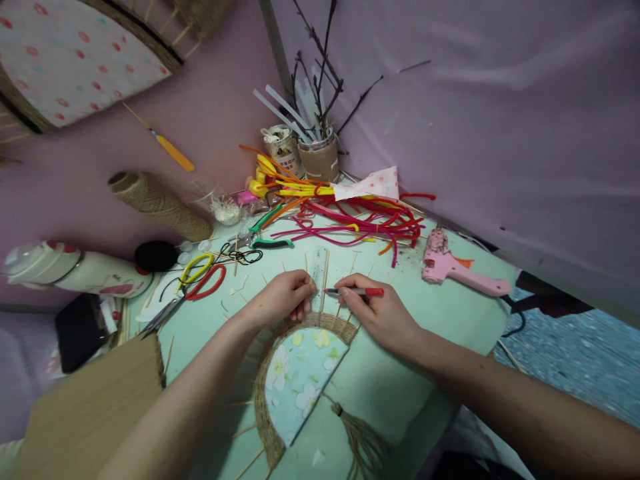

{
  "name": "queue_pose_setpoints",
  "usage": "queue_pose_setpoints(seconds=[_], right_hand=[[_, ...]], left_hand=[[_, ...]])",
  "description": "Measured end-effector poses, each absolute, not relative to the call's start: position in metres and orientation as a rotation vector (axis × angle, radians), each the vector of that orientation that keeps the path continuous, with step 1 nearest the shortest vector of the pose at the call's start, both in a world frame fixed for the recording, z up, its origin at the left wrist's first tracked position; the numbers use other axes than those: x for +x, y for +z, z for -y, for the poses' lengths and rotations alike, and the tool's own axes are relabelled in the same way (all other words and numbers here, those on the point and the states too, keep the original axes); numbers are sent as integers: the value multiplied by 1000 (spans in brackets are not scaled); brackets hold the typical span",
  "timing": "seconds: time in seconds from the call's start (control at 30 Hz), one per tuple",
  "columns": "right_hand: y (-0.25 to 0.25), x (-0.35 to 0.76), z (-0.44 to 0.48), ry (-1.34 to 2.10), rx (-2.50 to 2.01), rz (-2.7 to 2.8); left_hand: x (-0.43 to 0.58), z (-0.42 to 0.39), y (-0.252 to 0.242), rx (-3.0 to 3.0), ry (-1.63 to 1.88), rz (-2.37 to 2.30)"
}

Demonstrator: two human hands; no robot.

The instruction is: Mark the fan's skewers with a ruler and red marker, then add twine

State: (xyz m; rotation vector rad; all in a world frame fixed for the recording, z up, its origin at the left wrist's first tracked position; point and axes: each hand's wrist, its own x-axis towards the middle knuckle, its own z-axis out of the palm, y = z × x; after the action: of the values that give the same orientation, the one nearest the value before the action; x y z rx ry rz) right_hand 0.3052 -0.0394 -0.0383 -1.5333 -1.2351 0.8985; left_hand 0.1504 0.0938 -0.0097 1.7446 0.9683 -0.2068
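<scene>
Forearms (200, 377): cut off at frame edges;
Left hand (287, 297): curled beside ruler (319, 273) — likely steadying it; clamped or merely pressing, cannot tell;
Right hand (380, 313): clamped on red pen (371, 292), pointed at thin stick (326, 272);
Ruler: alongside stick, probably as measure — too blurred to read;
Half-round panel (295, 373): flat on table (415, 407), partly behind left forearm.

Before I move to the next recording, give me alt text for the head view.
A person's right hand holds a red pen, its tip near a thin stick, while the left hand is at a clear ruler by a flowered half-circle with a woven rim. Scissors, pipe cleaners and a pink glue gun lie nearby.
</scene>
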Motion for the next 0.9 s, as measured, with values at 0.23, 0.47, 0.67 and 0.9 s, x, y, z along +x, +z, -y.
queue_pose_setpoints(seconds=[0.23,0.47,0.67,0.9], right_hand=[[-39,306,40,890,-1552,1227],[-38,307,40,892,-1546,1262],[-39,307,41,859,-1550,1229],[-32,307,55,804,-1510,1180]], left_hand=[[151,-93,-8,1737,-213,-985],[151,-94,-10,1725,-214,-980],[151,-94,-10,1723,-213,-978],[152,-91,-2,1706,-209,-993]])
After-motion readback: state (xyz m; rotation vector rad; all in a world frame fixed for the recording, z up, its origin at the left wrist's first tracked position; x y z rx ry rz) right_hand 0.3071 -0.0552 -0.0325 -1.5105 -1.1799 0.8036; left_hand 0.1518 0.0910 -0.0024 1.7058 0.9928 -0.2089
